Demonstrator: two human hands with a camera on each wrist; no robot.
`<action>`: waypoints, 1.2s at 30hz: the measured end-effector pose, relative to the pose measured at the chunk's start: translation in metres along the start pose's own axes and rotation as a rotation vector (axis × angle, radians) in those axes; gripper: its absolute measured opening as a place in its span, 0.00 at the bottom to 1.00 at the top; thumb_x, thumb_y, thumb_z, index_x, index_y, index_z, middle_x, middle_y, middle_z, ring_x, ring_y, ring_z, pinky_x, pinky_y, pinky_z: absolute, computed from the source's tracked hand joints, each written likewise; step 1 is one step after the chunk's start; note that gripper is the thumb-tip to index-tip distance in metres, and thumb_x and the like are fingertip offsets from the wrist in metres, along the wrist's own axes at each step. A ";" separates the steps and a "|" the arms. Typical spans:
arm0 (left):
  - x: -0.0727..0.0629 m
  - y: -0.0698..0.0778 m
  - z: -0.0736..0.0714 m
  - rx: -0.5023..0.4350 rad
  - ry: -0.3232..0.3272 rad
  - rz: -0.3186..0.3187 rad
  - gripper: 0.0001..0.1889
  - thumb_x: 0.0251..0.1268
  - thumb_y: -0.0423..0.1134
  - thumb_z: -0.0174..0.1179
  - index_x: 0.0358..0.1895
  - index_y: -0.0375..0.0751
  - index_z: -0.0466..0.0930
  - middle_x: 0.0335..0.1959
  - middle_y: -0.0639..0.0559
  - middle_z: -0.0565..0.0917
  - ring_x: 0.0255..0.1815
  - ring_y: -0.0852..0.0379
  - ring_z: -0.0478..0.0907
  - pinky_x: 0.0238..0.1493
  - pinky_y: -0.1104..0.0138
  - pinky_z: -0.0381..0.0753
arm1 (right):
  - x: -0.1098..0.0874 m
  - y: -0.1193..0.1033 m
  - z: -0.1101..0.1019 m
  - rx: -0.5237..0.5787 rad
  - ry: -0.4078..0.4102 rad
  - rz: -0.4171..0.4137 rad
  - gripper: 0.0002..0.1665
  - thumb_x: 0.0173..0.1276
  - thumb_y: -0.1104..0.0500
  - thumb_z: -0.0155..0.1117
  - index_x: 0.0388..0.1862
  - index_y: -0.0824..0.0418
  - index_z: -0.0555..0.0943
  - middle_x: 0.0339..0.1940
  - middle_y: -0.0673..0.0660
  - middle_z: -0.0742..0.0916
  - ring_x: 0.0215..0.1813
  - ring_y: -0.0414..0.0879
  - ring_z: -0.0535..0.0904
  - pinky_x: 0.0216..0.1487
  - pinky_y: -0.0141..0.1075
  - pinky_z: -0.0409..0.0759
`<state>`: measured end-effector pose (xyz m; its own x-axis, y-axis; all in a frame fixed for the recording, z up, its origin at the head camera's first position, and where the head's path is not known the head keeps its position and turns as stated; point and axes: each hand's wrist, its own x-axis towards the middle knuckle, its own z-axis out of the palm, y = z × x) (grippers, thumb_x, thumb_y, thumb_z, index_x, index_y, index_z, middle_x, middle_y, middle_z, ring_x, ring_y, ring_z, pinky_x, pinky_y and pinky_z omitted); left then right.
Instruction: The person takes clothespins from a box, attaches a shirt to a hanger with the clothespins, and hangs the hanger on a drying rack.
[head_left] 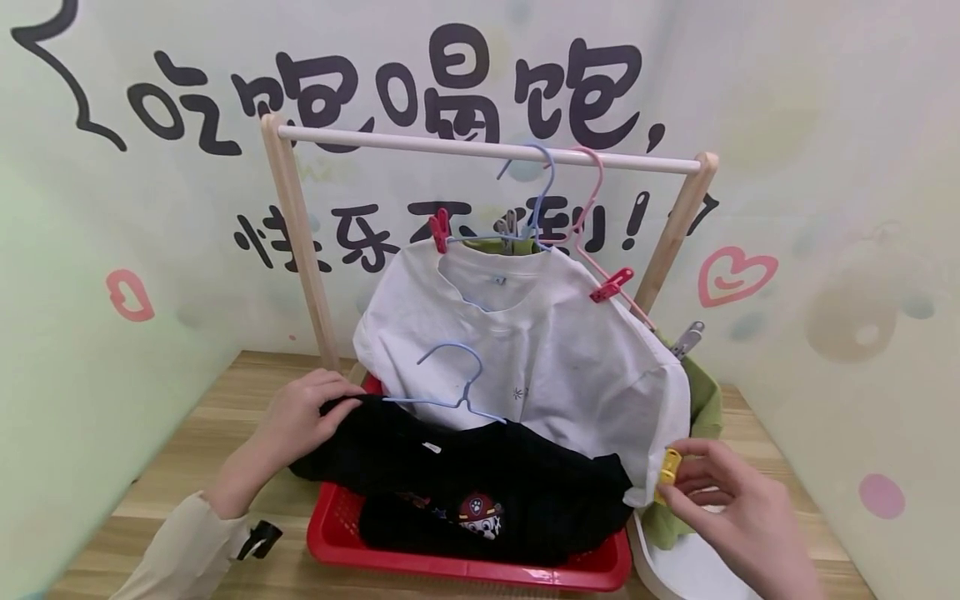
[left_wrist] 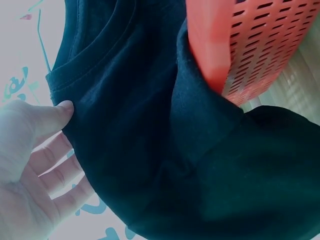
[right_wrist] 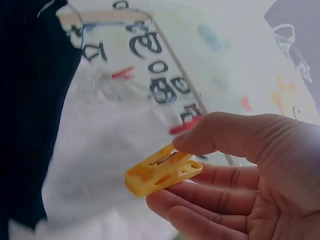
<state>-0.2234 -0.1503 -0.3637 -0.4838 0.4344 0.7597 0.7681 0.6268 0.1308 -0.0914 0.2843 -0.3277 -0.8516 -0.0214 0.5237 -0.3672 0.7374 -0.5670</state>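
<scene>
Near the left shoulder of a black T-shirt (head_left: 540, 475), my left hand (head_left: 303, 417) pinches the cloth between thumb and fingers. A light-blue hanger (head_left: 462, 404) sits in that shirt's neck, its hook pointing up. A cartoon dog in a red cap is printed on the front. To the right, my right hand (head_left: 742, 500) holds a yellow clothespin (right_wrist: 162, 170) between thumb and fingers, beside the sleeve of a white shirt (head_left: 577, 358). In the left wrist view, the thumb lies on the black cloth (left_wrist: 125, 130) close to the collar.
Beneath the black shirt is a red basket (head_left: 465, 567) on the wooden table (head_left: 225, 417). A rack's white rod (head_left: 420, 145) carries blue and pink hangers. Red clothespins (head_left: 612, 286) clip the white shirt, with a green garment (head_left: 705, 400) behind. A white tray (head_left: 697, 567) stands at right.
</scene>
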 end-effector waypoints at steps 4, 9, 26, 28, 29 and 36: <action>0.000 0.000 0.000 -0.003 0.000 0.004 0.11 0.37 0.22 0.70 0.28 0.38 0.85 0.26 0.51 0.81 0.28 0.56 0.77 0.29 0.63 0.78 | 0.011 -0.015 0.013 0.079 -0.004 -0.046 0.26 0.41 0.76 0.74 0.39 0.58 0.78 0.24 0.48 0.85 0.25 0.34 0.80 0.28 0.22 0.77; -0.001 -0.001 0.000 -0.008 -0.006 -0.003 0.11 0.37 0.22 0.70 0.28 0.38 0.85 0.26 0.51 0.81 0.28 0.56 0.77 0.29 0.62 0.78 | 0.023 -0.032 0.029 0.185 -0.030 -0.108 0.24 0.44 0.76 0.72 0.40 0.59 0.79 0.24 0.52 0.86 0.25 0.35 0.80 0.28 0.24 0.78; -0.004 -0.003 0.001 -0.023 -0.006 -0.001 0.11 0.37 0.21 0.70 0.28 0.38 0.85 0.25 0.52 0.81 0.27 0.58 0.76 0.27 0.64 0.77 | 0.052 -0.084 0.075 0.350 -0.205 -0.162 0.18 0.52 0.69 0.71 0.42 0.57 0.79 0.28 0.51 0.86 0.27 0.36 0.81 0.29 0.33 0.81; -0.004 -0.003 0.001 -0.026 -0.005 0.001 0.12 0.37 0.21 0.70 0.28 0.38 0.85 0.25 0.52 0.81 0.27 0.58 0.76 0.27 0.65 0.77 | 0.055 -0.089 0.080 0.370 -0.218 -0.168 0.18 0.52 0.69 0.70 0.42 0.57 0.79 0.28 0.51 0.86 0.28 0.36 0.81 0.30 0.33 0.81; -0.004 -0.003 0.001 -0.028 -0.004 0.002 0.12 0.37 0.21 0.70 0.28 0.38 0.85 0.25 0.52 0.81 0.27 0.58 0.76 0.27 0.65 0.76 | 0.056 -0.092 0.082 0.375 -0.220 -0.175 0.19 0.52 0.69 0.70 0.42 0.57 0.79 0.28 0.50 0.86 0.28 0.36 0.81 0.30 0.33 0.81; -0.003 -0.002 0.000 -0.032 -0.001 0.010 0.11 0.37 0.21 0.70 0.28 0.37 0.85 0.25 0.52 0.81 0.27 0.58 0.75 0.28 0.65 0.76 | 0.061 -0.111 0.103 0.455 -0.277 -0.213 0.17 0.53 0.69 0.69 0.42 0.59 0.80 0.28 0.49 0.86 0.30 0.37 0.82 0.31 0.32 0.81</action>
<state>-0.2234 -0.1527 -0.3662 -0.4765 0.4414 0.7604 0.7861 0.6011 0.1437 -0.1415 0.1317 -0.2983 -0.7853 -0.3591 0.5044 -0.6128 0.3339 -0.7163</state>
